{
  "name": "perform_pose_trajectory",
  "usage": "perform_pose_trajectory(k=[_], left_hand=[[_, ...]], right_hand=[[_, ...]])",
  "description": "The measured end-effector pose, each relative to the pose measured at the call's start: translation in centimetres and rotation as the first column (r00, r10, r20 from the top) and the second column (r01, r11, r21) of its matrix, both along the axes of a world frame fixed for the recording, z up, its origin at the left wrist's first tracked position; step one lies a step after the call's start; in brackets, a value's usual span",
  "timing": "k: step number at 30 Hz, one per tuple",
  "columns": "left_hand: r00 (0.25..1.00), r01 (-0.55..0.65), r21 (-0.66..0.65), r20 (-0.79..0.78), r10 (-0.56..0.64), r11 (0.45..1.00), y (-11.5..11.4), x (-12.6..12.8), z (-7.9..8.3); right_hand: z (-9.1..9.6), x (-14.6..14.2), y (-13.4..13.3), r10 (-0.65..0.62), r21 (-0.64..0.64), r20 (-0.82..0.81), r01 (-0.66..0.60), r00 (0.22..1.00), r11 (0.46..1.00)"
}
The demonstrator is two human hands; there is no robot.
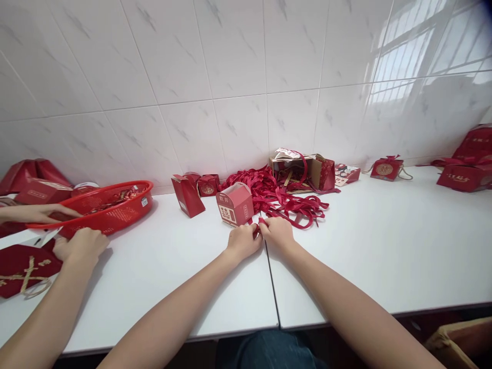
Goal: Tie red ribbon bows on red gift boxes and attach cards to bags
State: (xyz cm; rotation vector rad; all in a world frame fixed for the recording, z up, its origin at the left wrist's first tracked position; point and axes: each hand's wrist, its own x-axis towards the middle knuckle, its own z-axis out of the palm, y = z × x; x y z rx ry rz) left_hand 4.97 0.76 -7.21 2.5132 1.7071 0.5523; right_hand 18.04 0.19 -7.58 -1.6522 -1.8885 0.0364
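My left hand (243,242) and my right hand (277,231) meet over the table, just in front of a small red gift box (235,204). Fingers of both hands are closed in a pinch on a short bit of red ribbon (262,221), most of which they cover. The gift box has a rounded top and a cream panel with Chinese characters. Right behind my hands spreads a tangled heap of red ribbons (265,183).
At left, a co-worker's hands (82,243) work by a red plastic basket (126,210) and a dark red box (23,269) with cord. Along the tiled wall stand an opened carton (315,173), a red packet (189,197) and a corded box (386,168). A seam (272,277) divides the white table.
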Motion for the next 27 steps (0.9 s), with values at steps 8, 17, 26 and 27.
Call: perform_pose_trajectory(k=[8, 17, 26, 27], left_hand=[[0.949, 0.161, -0.115, 0.292, -0.121, 0.98, 0.5, -0.2, -0.8], [0.58, 0.503, -0.298, 0.812, -0.061, 0.811, 0.2, -0.4, 0.1], [0.493, 0.564, -0.378, 0.867, 0.067, 0.734, 0.7, -0.8, -0.6], [0.485, 0.572, -0.381, 0.872, 0.075, 0.727, 0.6, -0.7, -0.6]], right_hand=[[-0.2, 0.5, 0.4, 0.058, -0.016, -0.26, -0.064, 0.964, 0.998], [-1.1, 0.8, 2.5, 0.091, -0.119, -0.761, -0.276, 0.642, 0.954], [-1.4, 1.4, 2.5, 0.068, -0.157, -0.753, -0.279, 0.655, 0.947], [-1.5, 1.7, 2.5, 0.062, -0.168, -0.728, -0.265, 0.683, 0.949]])
